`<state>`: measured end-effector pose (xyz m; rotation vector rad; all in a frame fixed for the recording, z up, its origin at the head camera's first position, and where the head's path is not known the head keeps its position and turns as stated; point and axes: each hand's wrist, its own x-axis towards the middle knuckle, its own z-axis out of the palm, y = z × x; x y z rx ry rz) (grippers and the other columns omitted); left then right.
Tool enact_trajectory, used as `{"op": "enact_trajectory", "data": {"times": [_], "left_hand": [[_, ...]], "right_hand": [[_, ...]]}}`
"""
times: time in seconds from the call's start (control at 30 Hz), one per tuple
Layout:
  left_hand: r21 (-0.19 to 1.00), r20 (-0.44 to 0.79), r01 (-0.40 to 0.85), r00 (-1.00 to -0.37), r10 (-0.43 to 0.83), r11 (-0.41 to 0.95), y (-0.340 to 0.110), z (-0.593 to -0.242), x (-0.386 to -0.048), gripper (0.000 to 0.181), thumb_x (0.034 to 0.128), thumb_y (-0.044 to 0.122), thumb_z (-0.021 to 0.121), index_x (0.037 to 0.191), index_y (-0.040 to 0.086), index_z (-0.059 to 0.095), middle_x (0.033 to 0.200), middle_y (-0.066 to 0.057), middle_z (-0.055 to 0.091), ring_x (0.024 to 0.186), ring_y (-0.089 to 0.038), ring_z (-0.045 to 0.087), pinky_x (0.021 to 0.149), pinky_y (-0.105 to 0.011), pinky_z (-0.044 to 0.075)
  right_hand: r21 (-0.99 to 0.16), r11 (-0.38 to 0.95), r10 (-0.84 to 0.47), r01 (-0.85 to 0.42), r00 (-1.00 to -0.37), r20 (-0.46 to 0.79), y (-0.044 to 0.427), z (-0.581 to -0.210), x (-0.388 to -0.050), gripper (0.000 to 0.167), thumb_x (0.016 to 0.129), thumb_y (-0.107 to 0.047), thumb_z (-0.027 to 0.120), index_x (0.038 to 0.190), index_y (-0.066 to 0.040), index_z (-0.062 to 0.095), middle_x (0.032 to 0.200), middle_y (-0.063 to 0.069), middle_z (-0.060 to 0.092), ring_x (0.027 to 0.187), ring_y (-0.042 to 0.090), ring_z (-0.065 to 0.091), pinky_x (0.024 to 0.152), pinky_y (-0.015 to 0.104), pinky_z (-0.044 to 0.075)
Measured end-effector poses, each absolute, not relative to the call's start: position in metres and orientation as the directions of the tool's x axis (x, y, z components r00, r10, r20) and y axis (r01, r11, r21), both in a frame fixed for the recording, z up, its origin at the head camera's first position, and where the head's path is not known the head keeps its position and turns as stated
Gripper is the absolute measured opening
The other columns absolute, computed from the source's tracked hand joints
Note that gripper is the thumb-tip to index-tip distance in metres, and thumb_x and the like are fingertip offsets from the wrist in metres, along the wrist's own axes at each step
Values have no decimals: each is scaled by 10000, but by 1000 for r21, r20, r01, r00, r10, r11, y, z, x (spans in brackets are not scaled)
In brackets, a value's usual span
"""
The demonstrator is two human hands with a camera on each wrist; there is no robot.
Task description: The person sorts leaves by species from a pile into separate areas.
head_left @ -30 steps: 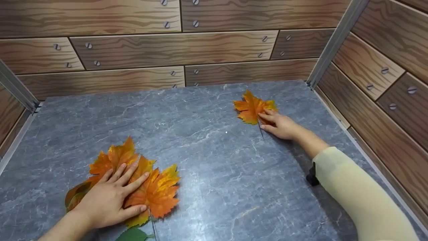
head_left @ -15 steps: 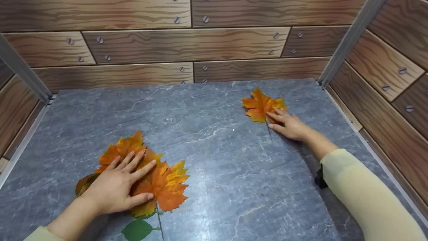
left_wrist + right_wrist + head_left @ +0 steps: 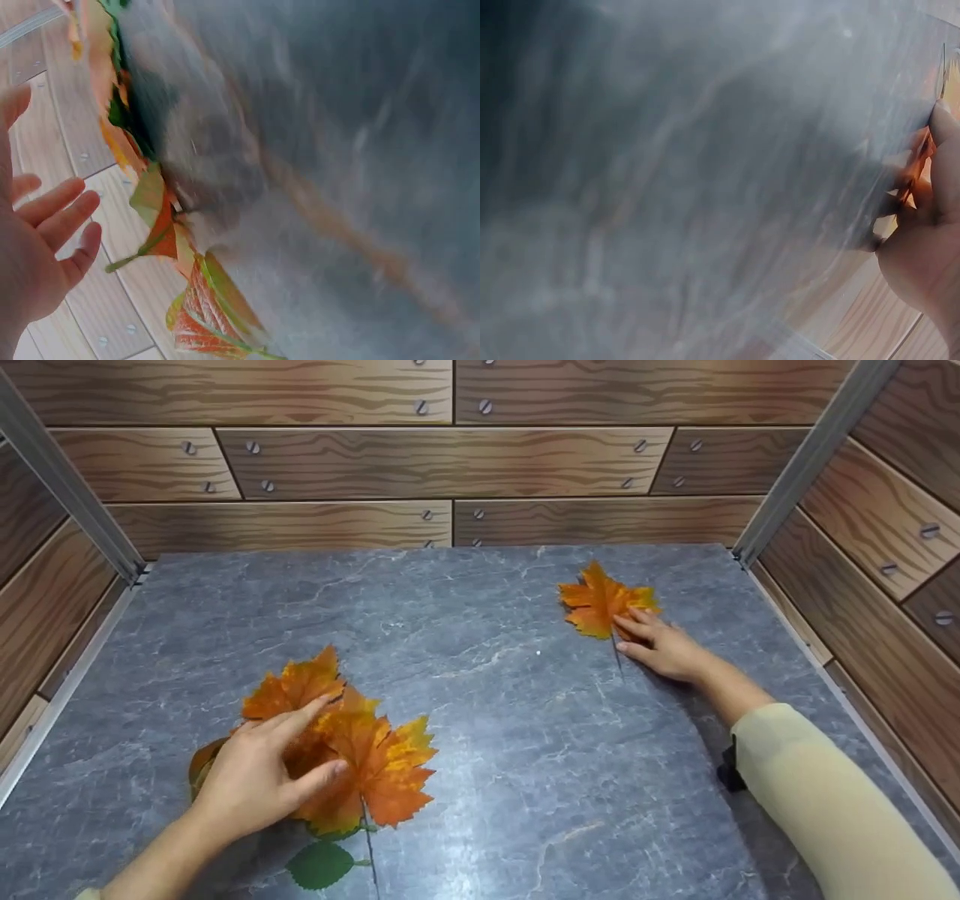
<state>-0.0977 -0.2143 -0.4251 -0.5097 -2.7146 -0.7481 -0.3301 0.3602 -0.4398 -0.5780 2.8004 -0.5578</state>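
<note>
A cluster of orange and yellow artificial maple leaves (image 3: 394, 772) lies at the left front of the table, with a thin dark stem (image 3: 370, 840) and a small green leaf (image 3: 321, 865) below it. My left hand (image 3: 251, 772) hovers over the cluster, fingers loosely extended. In the left wrist view a gap shows between that hand (image 3: 49, 240) and the curled leaf edges (image 3: 161, 217). Farther back on the right lies a single orange maple leaf (image 3: 592, 604). The fingers of my right hand (image 3: 667, 652) rest on its right part, thumb beside the stem.
The grey marbled tabletop (image 3: 480, 697) is ringed by wood-patterned panels (image 3: 450, 463) at the back and both sides. Metal posts (image 3: 814, 465) stand at the back corners. A black wrist device (image 3: 731, 769) sits under the right sleeve.
My left hand has lifted off the leaf cluster, its spread fingers drawing together. My right hand stays on the single leaf. The head view has shifted slightly left.
</note>
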Motion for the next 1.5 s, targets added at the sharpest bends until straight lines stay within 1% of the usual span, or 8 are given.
{"op": "enact_trajectory", "data": {"times": [0.03, 0.13, 0.3, 0.47, 0.7, 1.07, 1.3, 1.5], "left_hand": [[480, 349, 381, -909, 226, 790, -213, -424, -96, 780, 890, 464, 868, 1571, 254, 552, 1322, -56, 730, 852, -191, 722, 766, -434, 581], [614, 287, 296, -947, 143, 732, -209, -422, -90, 723, 893, 435, 874, 1523, 205, 606, 1227, -37, 749, 854, -143, 697, 682, -364, 553], [695, 133, 195, -981, 143, 692, -209, -425, -84, 779, 881, 468, 872, 1525, 130, 592, 1329, -70, 685, 1179, -285, 676, 930, -541, 576], [618, 49, 181, -980, 192, 765, -211, -436, -81, 878, 831, 519, 894, 1556, 153, 563, 1476, -153, 582, 1314, -418, 572, 997, -647, 522], [515, 27, 181, -980, 195, 838, -208, -442, -84, 877, 796, 490, 930, 1540, 175, 588, 1449, -134, 595, 1263, -367, 570, 948, -615, 538], [520, 51, 189, -980, 190, 833, -203, -440, -88, 796, 797, 330, 958, 1500, 157, 628, 1311, -36, 705, 1151, -280, 622, 928, -541, 536], [648, 61, 201, -975, 213, 735, -202, -434, -88, 694, 844, 234, 931, 1476, 186, 649, 1281, -16, 710, 1068, -194, 676, 844, -413, 583], [824, 31, 140, -978, 204, 548, -201, -424, -91, 574, 908, 92, 858, 1443, 188, 673, 1302, -100, 707, 1051, -214, 702, 759, -305, 601]], "right_hand": [[-409, 850, -419, -332, -897, -143, 361, -440, -330, 673, 1129, -453, 496, 1669, -87, 329, 1734, 273, 127, 1595, 490, 54, 1228, 726, 25], [-411, 849, -417, -331, -898, -139, 362, -440, -329, 675, 1127, -457, 501, 1666, -85, 336, 1733, 273, 127, 1595, 492, 53, 1226, 728, 25], [-413, 845, -423, -340, -897, -127, 363, -440, -330, 666, 1127, -440, 510, 1660, -75, 345, 1730, 278, 135, 1593, 496, 62, 1223, 735, 25], [-411, 845, -426, -343, -895, -129, 362, -441, -331, 664, 1130, -437, 502, 1663, -76, 338, 1730, 279, 133, 1592, 497, 63, 1219, 741, 24], [-414, 846, -421, -335, -897, -134, 361, -441, -331, 659, 1132, -433, 499, 1664, -80, 336, 1731, 276, 130, 1594, 493, 58, 1219, 740, 22], [-414, 849, -416, -329, -899, -138, 361, -441, -330, 663, 1133, -431, 498, 1666, -75, 330, 1727, 287, 139, 1597, 489, 44, 1222, 736, 11], [-415, 843, -425, -341, -896, -129, 360, -440, -330, 664, 1130, -424, 507, 1663, -70, 333, 1722, 292, 148, 1590, 503, 58, 1220, 738, 11], [-411, 850, -417, -331, -898, -140, 361, -440, -330, 664, 1131, -435, 500, 1669, -85, 327, 1730, 274, 142, 1594, 494, 52, 1229, 721, 1]]}}
